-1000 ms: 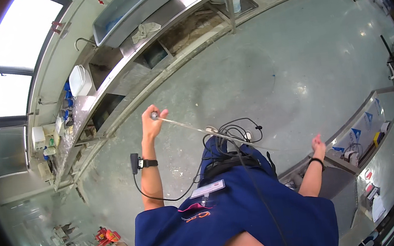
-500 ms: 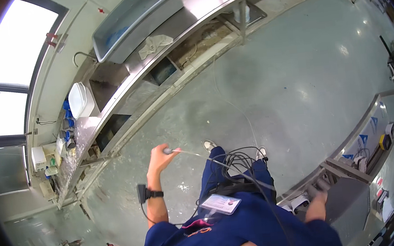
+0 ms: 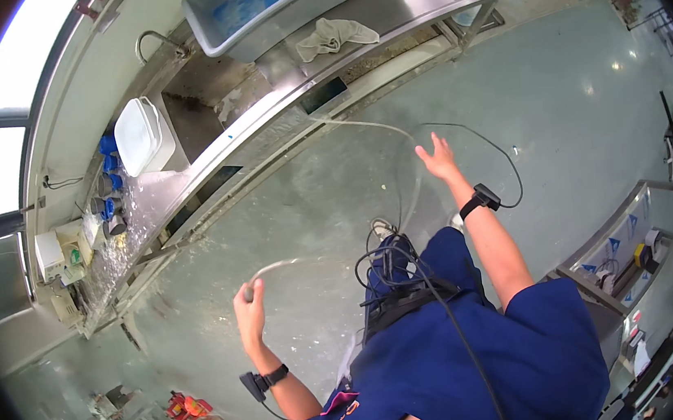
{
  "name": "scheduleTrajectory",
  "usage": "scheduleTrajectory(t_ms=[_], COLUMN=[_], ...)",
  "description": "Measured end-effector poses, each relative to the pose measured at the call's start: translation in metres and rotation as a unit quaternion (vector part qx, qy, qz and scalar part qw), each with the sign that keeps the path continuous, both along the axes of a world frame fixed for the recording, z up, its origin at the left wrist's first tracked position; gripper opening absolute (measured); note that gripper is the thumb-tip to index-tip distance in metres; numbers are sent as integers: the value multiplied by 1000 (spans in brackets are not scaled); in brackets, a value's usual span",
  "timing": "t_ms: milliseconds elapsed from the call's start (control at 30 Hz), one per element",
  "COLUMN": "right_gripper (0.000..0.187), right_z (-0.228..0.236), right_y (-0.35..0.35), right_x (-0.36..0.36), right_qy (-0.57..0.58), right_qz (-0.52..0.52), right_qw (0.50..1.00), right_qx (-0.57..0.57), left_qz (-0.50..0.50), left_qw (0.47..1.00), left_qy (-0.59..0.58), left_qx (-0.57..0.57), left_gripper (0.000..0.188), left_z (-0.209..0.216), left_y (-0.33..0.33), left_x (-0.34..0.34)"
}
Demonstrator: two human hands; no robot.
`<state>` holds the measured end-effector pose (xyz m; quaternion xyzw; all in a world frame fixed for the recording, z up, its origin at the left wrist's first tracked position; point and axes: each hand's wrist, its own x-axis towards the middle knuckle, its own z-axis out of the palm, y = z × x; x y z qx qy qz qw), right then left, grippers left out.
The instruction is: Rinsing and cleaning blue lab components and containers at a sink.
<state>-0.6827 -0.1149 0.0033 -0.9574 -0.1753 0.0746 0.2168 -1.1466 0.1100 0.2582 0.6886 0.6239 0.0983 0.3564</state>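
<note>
My left hand (image 3: 249, 311) is closed around the grey end of a pale, see-through hose (image 3: 275, 266). From there the hose curves to the right, and motion blurs part of it. Another stretch of hose runs from the sink bench's edge to the fingers of my right hand (image 3: 439, 158). That hand is stretched forward over the floor with its fingers apart, right beside the hose; I cannot tell whether they touch. Each wrist wears a black strap with a small box, and a black cable (image 3: 515, 160) loops from the right one. More black cables (image 3: 395, 263) hang tangled at my waist.
Along the far left runs a steel bench (image 3: 221, 169) with a sink basin, a white lidded bucket (image 3: 142, 136), a large grey tub (image 3: 284, 19) and a crumpled cloth (image 3: 333, 36). A metal-framed table (image 3: 608, 296) stands at right. Red equipment (image 3: 185, 408) sits at lower left.
My right hand has swung from the table at lower right out over the floor ahead. My left hand, still holding the hose end, is lower and farther left. The view has shifted toward the bench.
</note>
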Motion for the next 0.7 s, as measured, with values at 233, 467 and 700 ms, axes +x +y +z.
scheduleTrajectory(t_ms=[233,467,700], right_gripper=[58,44,45], right_z=[61,66,59], right_y=[-12,-52,-137], right_x=[26,70,161], right_qy=[411,544,489], right_qz=[-52,-145,-195], right_qw=[867,773,798], right_qx=[277,294,294], left_qz=[-223,-319,-490], left_qw=[967,930,797], left_qy=[-16,20,159], left_qx=[-124,-180,-314], left_gripper=[40,44,40], left_z=[-47,-94,-206], left_y=[8,-14,-36], left_x=[151,298,452])
